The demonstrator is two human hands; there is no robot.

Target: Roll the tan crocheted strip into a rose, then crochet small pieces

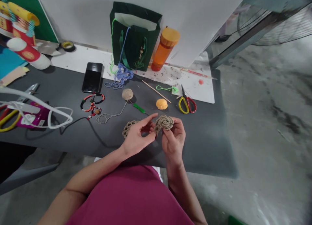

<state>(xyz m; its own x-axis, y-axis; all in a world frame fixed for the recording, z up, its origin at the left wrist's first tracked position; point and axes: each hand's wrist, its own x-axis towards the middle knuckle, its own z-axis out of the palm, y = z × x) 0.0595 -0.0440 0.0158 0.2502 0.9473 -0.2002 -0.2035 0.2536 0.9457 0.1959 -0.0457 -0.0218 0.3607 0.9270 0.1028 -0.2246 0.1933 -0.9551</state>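
A tan crocheted flower (166, 122), coiled like a rose, is pinched between the thumb and fingers of my right hand (174, 137). At the flower's left edge my left hand (138, 135) grips the crochet with its thumb, the index finger stretched above. From behind that hand shows a looped crochet strip (127, 128) of the same tan colour; whether it joins the flower is hidden. A green-handled crochet hook (139, 108) lies just beyond my fingers. Near it sit a beige yarn ball (127, 94) with a loose thread and a small orange ball (161, 104).
Scissors (187, 103) with yellow and red handles lie right, beside a thin stick (156, 91). Behind stand a dark green paper bag (133, 39) and an orange bottle (165, 49). Blue yarn (122, 76), a phone (92, 77), a beaded bracelet (92, 103) and a white cable (58, 112) lie left.
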